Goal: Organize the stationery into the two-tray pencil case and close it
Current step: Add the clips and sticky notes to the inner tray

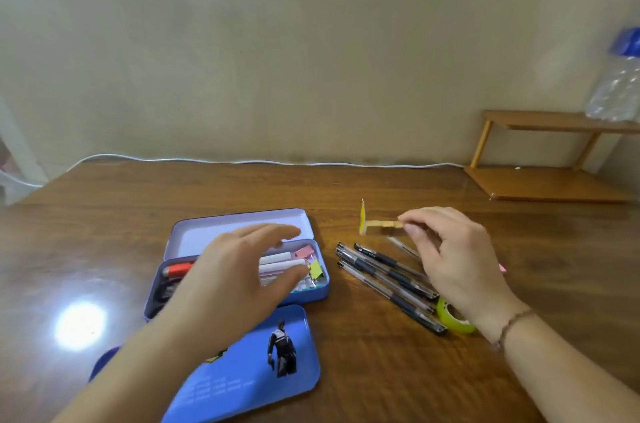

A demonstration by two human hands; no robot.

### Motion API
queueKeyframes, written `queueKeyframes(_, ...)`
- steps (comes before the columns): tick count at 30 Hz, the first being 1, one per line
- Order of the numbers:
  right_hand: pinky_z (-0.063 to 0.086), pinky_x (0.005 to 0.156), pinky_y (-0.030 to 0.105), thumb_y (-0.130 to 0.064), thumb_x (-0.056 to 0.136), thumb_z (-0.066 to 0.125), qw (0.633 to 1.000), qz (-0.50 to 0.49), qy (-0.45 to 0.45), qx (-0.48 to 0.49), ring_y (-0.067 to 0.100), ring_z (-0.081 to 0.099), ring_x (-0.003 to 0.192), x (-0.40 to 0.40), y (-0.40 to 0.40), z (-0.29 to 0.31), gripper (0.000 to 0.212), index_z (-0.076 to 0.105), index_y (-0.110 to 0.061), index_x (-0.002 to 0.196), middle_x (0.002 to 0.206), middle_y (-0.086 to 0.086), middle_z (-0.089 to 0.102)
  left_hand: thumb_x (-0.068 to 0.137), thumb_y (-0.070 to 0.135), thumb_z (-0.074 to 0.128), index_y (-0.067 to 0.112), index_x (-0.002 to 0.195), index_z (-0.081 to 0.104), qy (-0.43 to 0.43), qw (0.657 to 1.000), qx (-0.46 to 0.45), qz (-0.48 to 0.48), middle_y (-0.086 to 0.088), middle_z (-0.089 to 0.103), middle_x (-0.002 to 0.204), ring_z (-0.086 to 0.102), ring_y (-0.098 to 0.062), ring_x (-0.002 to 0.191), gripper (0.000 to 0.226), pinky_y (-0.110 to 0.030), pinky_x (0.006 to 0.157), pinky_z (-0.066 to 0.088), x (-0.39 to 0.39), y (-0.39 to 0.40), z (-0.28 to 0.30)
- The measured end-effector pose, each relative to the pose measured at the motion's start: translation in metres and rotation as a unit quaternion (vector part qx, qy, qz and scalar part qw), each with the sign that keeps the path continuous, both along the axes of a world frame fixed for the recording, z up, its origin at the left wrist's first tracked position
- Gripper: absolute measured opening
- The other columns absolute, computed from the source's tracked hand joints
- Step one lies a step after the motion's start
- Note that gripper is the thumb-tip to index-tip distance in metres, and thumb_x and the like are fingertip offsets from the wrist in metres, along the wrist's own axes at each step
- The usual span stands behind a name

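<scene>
Pinching a small wooden clothespin with a yellow paper tag on its tip, right hand hovers over the glossy brown wood table. Left hand, fingers spread and holding nothing, hovers above the open blue metal pencil case at 9 o'clock of the clip. Black-grip clear plastic pens lie between them. Green tape roll is half hidden behind the right wrist. Case contents are partly blocked.
</scene>
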State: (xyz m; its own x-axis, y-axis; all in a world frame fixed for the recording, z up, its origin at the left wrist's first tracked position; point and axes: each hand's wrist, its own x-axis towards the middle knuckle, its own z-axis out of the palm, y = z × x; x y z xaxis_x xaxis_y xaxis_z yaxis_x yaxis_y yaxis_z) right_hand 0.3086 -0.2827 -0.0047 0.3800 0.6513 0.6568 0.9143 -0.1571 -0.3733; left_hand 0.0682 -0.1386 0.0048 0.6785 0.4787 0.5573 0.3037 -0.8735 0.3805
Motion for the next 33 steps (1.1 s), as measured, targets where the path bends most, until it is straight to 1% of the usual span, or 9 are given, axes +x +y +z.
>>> queueKeyframes(2,0.049,0.07,0.009,-0.016,0.085,0.065,0.994,0.057,0.078,0.041,-0.002,0.062,0.086,-0.026,-0.005,0.007,0.02,0.073,-0.026,0.101,0.092,-0.02,0.069,0.073,0.057,0.075,0.039,0.113,0.068,-0.04,0.998,-0.039,-0.005,0.027,0.067,0.091,0.064,0.004,0.084,0.045,-0.015,0.077,0.049,0.005,-0.012,0.0)
queueKeyframes(5,0.047,0.072,0.004,-0.024,0.084,0.066,0.982,0.128,0.133,0.043,-0.006,0.063,0.092,-0.063,-0.009,0.011,0.019,0.072,-0.035,0.098,0.092,-0.026,0.07,0.076,0.045,0.077,0.034,0.096,0.073,-0.069,0.994,-0.057,-0.057,0.022,0.069,0.078,0.065,0.001,0.076,0.023,-0.015,0.069,0.051,0.006,-0.018,0.004)
queueKeyframes(9,0.048,0.075,0.007,-0.047,0.081,0.059,0.98,0.152,0.123,0.023,-0.003,0.059,0.099,-0.078,-0.009,0.012,0.031,0.062,-0.044,0.111,0.109,-0.029,0.06,0.081,0.03,0.072,0.022,0.077,0.072,-0.061,0.991,-0.042,-0.108,0.012,0.068,0.067,0.063,-0.004,0.065,0.009,-0.013,0.06,0.048,0.001,-0.014,0.011)
queueKeyframes(12,0.046,0.082,0.014,-0.038,0.085,0.068,0.985,0.169,0.045,0.01,0.002,0.056,0.103,-0.083,0.002,0.017,0.034,0.062,-0.034,0.119,0.113,-0.024,0.061,0.081,0.021,0.075,0.026,0.083,0.074,-0.078,0.987,-0.051,-0.127,0.012,0.07,0.073,0.063,0.002,0.066,0.005,-0.006,0.063,0.044,-0.003,-0.011,0.012)
queueKeyframes(15,0.047,0.076,0.02,-0.032,0.085,0.069,0.981,0.19,0.035,0.022,0.006,0.059,0.092,-0.09,0.02,0.023,0.021,0.071,-0.025,0.105,0.094,-0.015,0.066,0.081,0.019,0.075,0.027,0.09,0.078,-0.094,0.982,-0.088,-0.142,0.016,0.073,0.085,0.065,0.003,0.071,0.012,-0.006,0.069,0.045,-0.009,-0.001,0.017)
queueKeyframes(19,0.041,0.064,0.011,-0.015,0.084,0.071,0.98,0.182,0.077,0.008,0.002,0.055,0.077,-0.102,0.055,0.03,0.015,0.068,-0.028,0.09,0.084,-0.017,0.063,0.085,0.052,0.063,0.04,0.111,0.068,0.029,0.985,-0.148,-0.082,0.026,0.068,0.106,0.06,0.005,0.104,0.029,-0.02,0.09,0.049,-0.033,0.04,0.022)
queueKeyframes(23,0.036,0.065,0.014,-0.016,0.085,0.07,0.974,0.177,0.114,-0.08,-0.002,0.052,0.069,-0.116,0.086,0.022,0.013,0.07,-0.028,0.085,0.082,-0.017,0.061,0.095,0.041,0.055,0.033,0.131,0.055,0.184,0.978,-0.057,0.086,0.016,0.054,0.136,0.045,-0.01,0.128,0.037,-0.035,0.104,0.04,-0.05,0.073,0.009)
queueKeyframes(27,0.036,0.087,0.035,-0.033,0.09,0.062,0.971,0.153,0.045,-0.178,0.008,0.051,0.09,-0.128,0.101,0.01,0.01,0.07,-0.038,0.087,0.084,-0.018,0.068,0.091,0.035,0.061,0.032,0.131,0.056,0.231,0.964,-0.095,0.091,0.01,0.052,0.14,0.045,-0.016,0.13,0.04,-0.038,0.107,0.039,-0.053,0.08,0.003)
queueKeyframes(33,0.03,0.083,0.036,-0.033,0.092,0.057,0.963,0.158,0.027,-0.217,0.012,0.042,0.092,-0.138,0.106,-0.004,0.017,0.072,-0.038,0.098,0.069,-0.021,0.051,0.092,0.035,0.061,0.035,0.131,0.056,0.262,0.957,-0.097,0.072,0.012,0.055,0.139,0.052,-0.014,0.123,0.039,-0.037,0.103,0.045,-0.046,0.076,0.003)
